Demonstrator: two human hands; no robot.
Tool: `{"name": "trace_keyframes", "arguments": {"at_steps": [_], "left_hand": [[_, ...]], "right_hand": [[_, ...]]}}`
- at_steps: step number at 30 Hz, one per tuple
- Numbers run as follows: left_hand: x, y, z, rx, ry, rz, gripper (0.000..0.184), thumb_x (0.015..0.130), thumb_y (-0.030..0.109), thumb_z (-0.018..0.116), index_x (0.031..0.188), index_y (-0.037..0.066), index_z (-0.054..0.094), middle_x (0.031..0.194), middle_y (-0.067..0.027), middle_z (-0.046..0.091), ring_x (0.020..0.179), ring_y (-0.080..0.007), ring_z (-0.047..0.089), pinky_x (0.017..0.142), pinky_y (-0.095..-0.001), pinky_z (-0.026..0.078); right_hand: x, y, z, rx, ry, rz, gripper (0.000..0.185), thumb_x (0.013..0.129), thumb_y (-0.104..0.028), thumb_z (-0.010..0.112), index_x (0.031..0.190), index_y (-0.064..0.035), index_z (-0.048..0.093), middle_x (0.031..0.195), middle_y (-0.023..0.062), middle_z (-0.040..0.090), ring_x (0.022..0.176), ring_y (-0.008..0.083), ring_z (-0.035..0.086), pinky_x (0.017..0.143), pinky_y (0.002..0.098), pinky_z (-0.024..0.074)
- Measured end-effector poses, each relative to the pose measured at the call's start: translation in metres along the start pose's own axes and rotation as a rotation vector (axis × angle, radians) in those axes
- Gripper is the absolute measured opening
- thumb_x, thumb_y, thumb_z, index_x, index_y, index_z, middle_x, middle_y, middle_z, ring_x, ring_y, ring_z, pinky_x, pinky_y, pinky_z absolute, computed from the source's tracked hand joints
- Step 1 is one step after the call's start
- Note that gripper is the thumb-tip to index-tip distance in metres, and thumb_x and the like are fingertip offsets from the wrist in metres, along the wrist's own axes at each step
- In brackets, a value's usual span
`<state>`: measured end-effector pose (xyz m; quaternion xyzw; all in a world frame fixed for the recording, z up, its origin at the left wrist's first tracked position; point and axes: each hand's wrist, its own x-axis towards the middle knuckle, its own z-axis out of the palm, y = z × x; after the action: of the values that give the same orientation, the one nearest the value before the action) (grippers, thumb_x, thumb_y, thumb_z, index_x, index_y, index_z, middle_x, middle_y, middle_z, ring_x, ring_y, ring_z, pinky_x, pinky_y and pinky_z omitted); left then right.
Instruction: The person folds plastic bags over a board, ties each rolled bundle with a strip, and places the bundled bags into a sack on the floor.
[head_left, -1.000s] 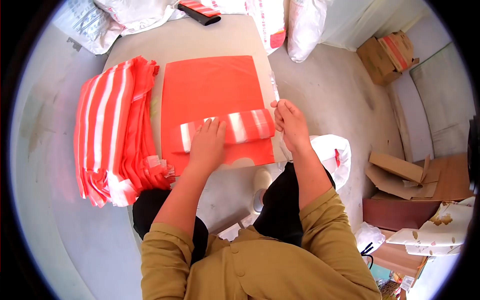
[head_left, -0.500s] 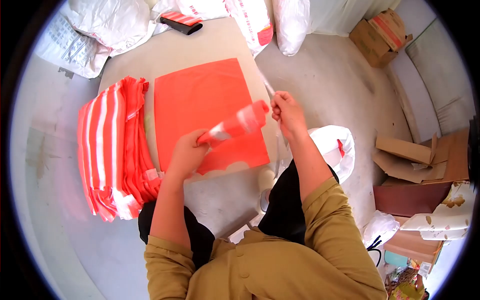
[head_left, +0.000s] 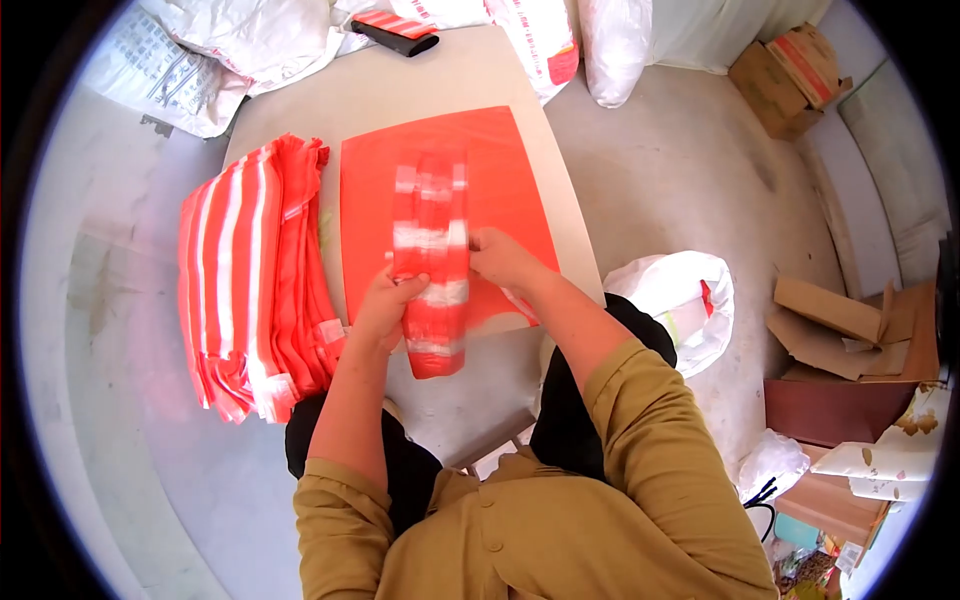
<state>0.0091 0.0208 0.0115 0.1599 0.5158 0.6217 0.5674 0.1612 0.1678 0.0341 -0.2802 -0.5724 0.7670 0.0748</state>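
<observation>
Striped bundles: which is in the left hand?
The narrow bundle partly over the red sheet; the broad stack at left and small far piece are unheld.

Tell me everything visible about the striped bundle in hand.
The bundle is long, narrow and red with white cross bands, seemingly thin plastic, somewhat blurred. It runs lengthwise from near to far over the red sheet, near end reaching beyond the table. The left hand grips its left side; the right hand is at its right edge, grip unclear.

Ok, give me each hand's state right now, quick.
Left hand: closed on the striped bundle, thumb on top.
Right hand: fingers curled at the bundle's edge; whether they grip it cannot be told.
</observation>
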Motion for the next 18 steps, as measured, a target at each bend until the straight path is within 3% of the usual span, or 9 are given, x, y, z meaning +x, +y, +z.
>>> {"name": "trace_keyframes", "arguments": {"at_steps": [5, 8, 10, 14, 18], "left_hand": [[-0.001, -0.002, -0.001, 0.009, 0.028, 0.0, 0.029, 0.092, 0.002, 0.064, 0.12, 0.0, 0.059, 0.11, -0.0103, 0.068, 0.095, -0.0198, 0.068, 0.083, -0.0358, 0.057], [0.0, -0.004, -0.002, 0.015, 0.053, 0.008, 0.028, 0.091, 0.002, 0.065, 0.118, 0.0, 0.06, 0.106, -0.0095, 0.069, 0.093, -0.0192, 0.068, 0.082, -0.0353, 0.057], [0.003, -0.007, -0.005, 0.045, 0.103, 0.031, 0.028, 0.089, 0.004, 0.069, 0.116, 0.0, 0.062, 0.104, -0.0091, 0.069, 0.091, -0.0184, 0.068, 0.081, -0.034, 0.057], [0.014, -0.018, -0.022, 0.673, 0.266, 0.249, 0.044, 0.079, 0.008, 0.077, 0.12, -0.003, 0.063, 0.11, -0.0134, 0.068, 0.094, -0.0235, 0.068, 0.084, -0.0328, 0.055], [0.01, -0.012, -0.013, 1.263, 0.413, 0.561, 0.058, 0.072, 0.009, 0.079, 0.125, -0.006, 0.061, 0.122, -0.0192, 0.064, 0.106, -0.0327, 0.062, 0.094, -0.0373, 0.051]], "right_hand": [[0.015, 0.021, -0.004, -0.081, -0.044, 0.038, 0.035, 0.094, -0.007, 0.063, 0.128, 0.0013, 0.063, 0.123, 0.0102, 0.067, 0.112, 0.0199, 0.064, 0.096, 0.0335, 0.051], [0.019, 0.024, -0.004, -0.096, -0.023, 0.041, 0.035, 0.095, -0.007, 0.061, 0.129, -0.001, 0.062, 0.118, 0.0088, 0.068, 0.1, 0.0164, 0.065, 0.087, 0.0315, 0.0522], [0.017, 0.021, -0.002, -0.119, 0.0, 0.026, 0.028, 0.094, -0.005, 0.056, 0.121, -0.0008, 0.062, 0.101, 0.0062, 0.066, 0.086, 0.014, 0.062, 0.076, 0.0289, 0.0505], [0.005, 0.01, -0.005, -0.356, 0.078, 0.118, 0.025, 0.095, -0.005, 0.052, 0.119, -0.001, 0.058, 0.086, 0.0045, 0.063, 0.077, 0.0131, 0.06, 0.069, 0.0279, 0.0502], [-0.002, 0.011, -0.024, -0.406, -0.068, 0.118, 0.029, 0.097, -0.007, 0.053, 0.123, -0.0013, 0.063, 0.102, 0.0063, 0.069, 0.079, 0.0134, 0.061, 0.074, 0.0281, 0.0504]]}}
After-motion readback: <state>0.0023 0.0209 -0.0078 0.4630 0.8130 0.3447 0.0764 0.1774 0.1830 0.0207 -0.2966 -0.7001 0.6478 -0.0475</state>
